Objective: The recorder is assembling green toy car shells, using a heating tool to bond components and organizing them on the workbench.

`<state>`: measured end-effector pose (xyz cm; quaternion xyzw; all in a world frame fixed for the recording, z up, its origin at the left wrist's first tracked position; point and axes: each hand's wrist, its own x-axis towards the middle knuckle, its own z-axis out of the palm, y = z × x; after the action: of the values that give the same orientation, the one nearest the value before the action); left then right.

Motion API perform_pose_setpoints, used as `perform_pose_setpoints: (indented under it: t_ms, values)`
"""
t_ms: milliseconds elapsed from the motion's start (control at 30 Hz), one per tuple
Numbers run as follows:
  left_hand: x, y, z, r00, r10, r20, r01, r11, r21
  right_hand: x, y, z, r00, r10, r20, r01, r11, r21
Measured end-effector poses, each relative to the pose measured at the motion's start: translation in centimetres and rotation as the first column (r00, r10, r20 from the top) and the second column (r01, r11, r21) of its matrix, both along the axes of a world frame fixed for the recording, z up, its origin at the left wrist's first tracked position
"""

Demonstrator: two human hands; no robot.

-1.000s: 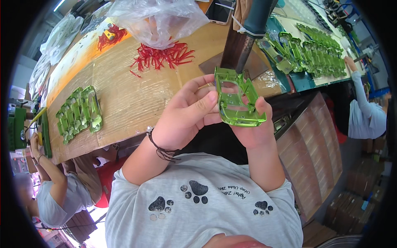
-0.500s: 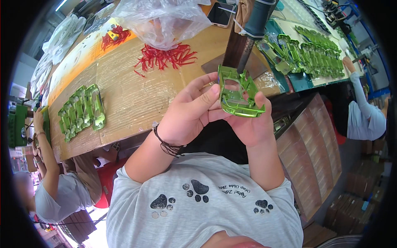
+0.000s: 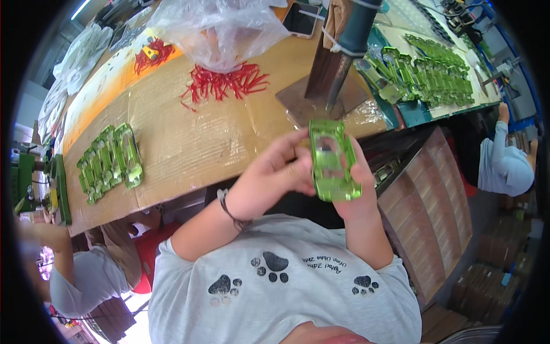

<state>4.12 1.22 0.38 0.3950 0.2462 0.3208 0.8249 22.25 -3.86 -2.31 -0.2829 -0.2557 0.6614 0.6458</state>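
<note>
A shiny green plastic toy car body [image 3: 335,191], with window openings through it, is held up in front of my chest. My right hand [image 3: 360,186] grips it along the right side, thumb on the edge. At its left edge my left hand [image 3: 289,169] pinches it; those fingertips are slightly blurred and partly hidden. Just beyond stands a dark pen-like tool [image 3: 342,77], tip down, tied with white zip ties to a brown upright post [image 3: 319,80] on a flat base plate [image 3: 295,103]. The car body is apart from the tip.
Several green car bodies [image 3: 109,157] stand in a row at the left, with many more [image 3: 435,74] on the right table. Red strips [image 3: 223,83] lie under a clear plastic bag [image 3: 215,34]. A phone [image 3: 301,22] lies behind. Co-workers sit at the left [image 3: 86,275] and right [image 3: 504,163].
Both hands have brought the car body down and toward me, away from the tool's tip. It has been turned more upright. The co-worker's arm at the left has lowered.
</note>
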Motion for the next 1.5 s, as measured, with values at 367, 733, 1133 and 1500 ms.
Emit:
perform_pose_setpoints:
  t_ms: [367, 733, 1133, 1500]
  values:
    - [-8.1, 1.1, 0.0, 0.843, 0.508, -0.178, -0.159, 0.551, 0.819, 7.3, 1.2, 0.8, 0.510, -0.547, 0.663, 0.541, 0.804, 0.247]
    - [-16.3, 2.9, 0.5, -0.117, 0.993, -0.027, 0.328, 0.064, 0.942, 12.0, 9.4, 1.5, -0.347, -0.587, 0.732, 0.160, 0.731, 0.663]
    - [-18.3, 3.2, -0.2, -0.086, 0.979, -0.185, 0.157, 0.197, 0.968, 10.9, 10.2, 1.7, -0.524, -0.358, 0.773, 0.129, 0.864, 0.488]
    - [-18.4, 3.3, -0.1, -0.041, 0.985, -0.166, 0.147, 0.171, 0.974, 12.0, 11.1, 1.1, -0.537, -0.314, 0.783, 0.193, 0.857, 0.477]
